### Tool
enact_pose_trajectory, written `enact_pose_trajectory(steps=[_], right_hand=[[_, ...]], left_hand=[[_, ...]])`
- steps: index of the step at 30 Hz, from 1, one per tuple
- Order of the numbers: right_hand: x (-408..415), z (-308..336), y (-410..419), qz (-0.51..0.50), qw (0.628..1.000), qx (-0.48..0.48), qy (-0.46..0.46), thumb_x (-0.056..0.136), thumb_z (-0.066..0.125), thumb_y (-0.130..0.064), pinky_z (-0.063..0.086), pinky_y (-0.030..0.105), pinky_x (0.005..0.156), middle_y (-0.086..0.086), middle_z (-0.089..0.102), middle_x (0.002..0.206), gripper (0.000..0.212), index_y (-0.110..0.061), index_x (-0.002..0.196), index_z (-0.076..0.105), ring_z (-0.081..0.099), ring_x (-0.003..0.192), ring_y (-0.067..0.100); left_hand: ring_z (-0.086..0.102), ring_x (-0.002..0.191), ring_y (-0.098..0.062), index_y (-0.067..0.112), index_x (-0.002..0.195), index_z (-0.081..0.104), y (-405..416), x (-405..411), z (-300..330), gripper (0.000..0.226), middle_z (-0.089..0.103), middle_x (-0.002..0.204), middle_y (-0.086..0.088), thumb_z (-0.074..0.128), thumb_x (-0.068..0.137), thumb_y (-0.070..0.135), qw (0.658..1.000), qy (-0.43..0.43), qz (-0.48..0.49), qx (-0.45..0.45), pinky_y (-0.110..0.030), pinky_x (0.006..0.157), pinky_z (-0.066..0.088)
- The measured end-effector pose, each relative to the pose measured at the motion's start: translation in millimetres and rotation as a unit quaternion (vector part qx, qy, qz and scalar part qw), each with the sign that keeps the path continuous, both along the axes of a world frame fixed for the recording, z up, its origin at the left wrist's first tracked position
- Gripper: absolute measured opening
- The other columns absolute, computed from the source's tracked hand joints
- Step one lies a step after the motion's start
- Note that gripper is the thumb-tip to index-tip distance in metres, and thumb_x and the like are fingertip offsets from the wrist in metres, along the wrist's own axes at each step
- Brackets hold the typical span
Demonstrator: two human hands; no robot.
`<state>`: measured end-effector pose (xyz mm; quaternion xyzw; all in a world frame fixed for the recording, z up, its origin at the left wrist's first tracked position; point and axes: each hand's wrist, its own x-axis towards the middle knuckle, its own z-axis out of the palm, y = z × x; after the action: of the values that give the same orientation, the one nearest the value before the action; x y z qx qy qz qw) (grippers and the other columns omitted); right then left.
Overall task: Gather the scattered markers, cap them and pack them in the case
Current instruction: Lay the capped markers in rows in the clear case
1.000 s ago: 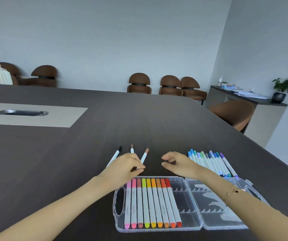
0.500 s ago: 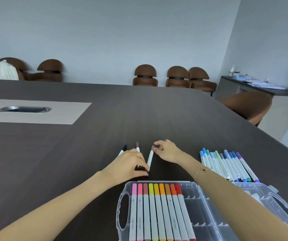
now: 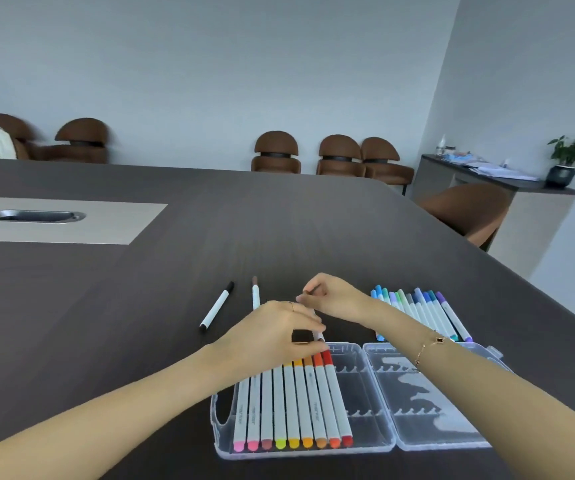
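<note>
Illegible print on packed markers (image 3: 293, 403)

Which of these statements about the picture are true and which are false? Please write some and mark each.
1. The clear plastic case lies open on the dark wooden table. True.
2. The warm-coloured markers in the case fill every slot. False: the slots at their right are free.
3. The black-capped white marker lies alone on the table, left of both hands. True.
4. The blue and green markers are packed in the case. False: they lie on the table behind it.
5. The right hand rests flat. False: its fingers pinch a marker.
</note>
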<state>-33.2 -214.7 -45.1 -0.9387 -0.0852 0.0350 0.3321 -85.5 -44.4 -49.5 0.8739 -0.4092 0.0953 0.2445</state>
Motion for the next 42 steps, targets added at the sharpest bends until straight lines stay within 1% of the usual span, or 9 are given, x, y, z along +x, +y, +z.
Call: enact_pose_trajectory(steps=[2, 5, 10, 15, 19, 23, 28, 35, 42], right_hand=[[-20, -5, -11, -0.002, 1.0, -0.009, 0.01, 0.09, 0.06, -0.036, 0.048, 0.027, 0.078, 0.007, 0.064, 0.099, 0.027, -0.012, 0.102, 0.058, 0.059, 0.089, 0.017], [-41, -17, -29, -0.012, 1.0, -0.001, 0.011, 0.086, 0.065, -0.037, 0.05, 0.031, 0.08, 0.005, 0.064, 0.097, 0.025, -0.018, 0.099, 0.055, 0.059, 0.085, 0.014], [-69, -27, -41, -0.003, 1.0, 0.011, 0.014, 0.084, 0.067, -0.037, 0.051, 0.033, 0.085, 0.001, 0.062, 0.097, 0.027, -0.017, 0.1, 0.057, 0.06, 0.091, 0.019], [-79, -40, -47, 0.026, 0.999, -0.028, -0.024, 0.086, 0.064, -0.041, 0.036, 0.036, 0.104, -0.008, 0.053, 0.117, 0.018, -0.03, 0.099, 0.061, 0.041, 0.117, 0.01], [-83, -41, -48, 0.031, 0.999, -0.033, -0.029, 0.088, 0.062, -0.039, 0.04, 0.036, 0.102, -0.011, 0.057, 0.113, 0.027, -0.024, 0.11, 0.06, 0.046, 0.111, 0.009], [-85, -43, -49, 0.027, 0.998, -0.051, -0.031, 0.088, 0.062, -0.039, 0.042, 0.033, 0.102, -0.017, 0.053, 0.108, 0.027, -0.025, 0.11, 0.058, 0.049, 0.109, 0.008], [-82, -47, -50, 0.032, 0.998, -0.046, -0.026, 0.088, 0.062, -0.038, 0.043, 0.035, 0.103, -0.016, 0.051, 0.111, 0.029, -0.026, 0.113, 0.056, 0.049, 0.11, 0.008], [-77, -45, -54, 0.061, 0.993, -0.096, -0.025, 0.084, 0.062, -0.047, 0.041, 0.045, 0.101, -0.016, 0.056, 0.11, 0.031, -0.033, 0.11, 0.054, 0.05, 0.108, 0.013], [-74, -37, -54, 0.084, 0.985, -0.148, -0.02, 0.082, 0.059, -0.056, 0.036, 0.045, 0.101, -0.016, 0.056, 0.112, 0.033, -0.042, 0.111, 0.05, 0.048, 0.108, 0.01]], left_hand=[[0.054, 0.111, 0.003, 0.027, 0.113, 0.069, -11, -20, -4, 0.033, 0.064, 0.119, 0.015, 0.059, 0.087, 0.045, 1.0, -0.003, -0.013, 0.007, -0.002, 0.093, 0.034], [0.057, 0.111, 0.0, 0.027, 0.116, 0.067, -25, -41, -13, 0.035, 0.064, 0.12, 0.013, 0.06, 0.086, 0.044, 1.0, -0.001, -0.021, 0.013, -0.012, 0.099, 0.04], [0.059, 0.108, -0.002, 0.024, 0.11, 0.071, -33, -56, -19, 0.035, 0.066, 0.117, 0.011, 0.065, 0.083, 0.044, 0.998, 0.01, -0.046, 0.045, -0.015, 0.095, 0.042], [0.056, 0.111, -0.002, 0.023, 0.113, 0.069, -34, -65, -27, 0.037, 0.065, 0.12, 0.011, 0.061, 0.085, 0.045, 0.995, 0.012, -0.059, 0.085, -0.018, 0.097, 0.043], [0.058, 0.108, -0.005, 0.02, 0.111, 0.071, -37, -69, -29, 0.034, 0.068, 0.115, 0.007, 0.059, 0.088, 0.042, 0.994, 0.014, -0.066, 0.089, -0.026, 0.095, 0.047], [0.06, 0.107, -0.002, 0.023, 0.114, 0.069, -40, -68, -32, 0.032, 0.066, 0.119, 0.008, 0.058, 0.089, 0.04, 0.995, 0.058, -0.055, 0.066, -0.018, 0.097, 0.045], [0.062, 0.103, 0.001, 0.027, 0.111, 0.07, -42, -63, -40, 0.026, 0.067, 0.115, 0.011, 0.062, 0.088, 0.035, 0.993, 0.108, -0.029, 0.023, -0.007, 0.09, 0.045], [0.063, 0.102, -0.002, 0.026, 0.113, 0.069, -42, -60, -48, 0.026, 0.067, 0.115, 0.01, 0.061, 0.089, 0.033, 0.992, 0.119, -0.022, 0.024, -0.012, 0.091, 0.047], [0.064, 0.101, -0.005, 0.024, 0.114, 0.069, -38, -57, -51, 0.027, 0.068, 0.114, 0.007, 0.061, 0.089, 0.033, 0.992, 0.117, -0.044, 0.005, -0.017, 0.09, 0.05]])
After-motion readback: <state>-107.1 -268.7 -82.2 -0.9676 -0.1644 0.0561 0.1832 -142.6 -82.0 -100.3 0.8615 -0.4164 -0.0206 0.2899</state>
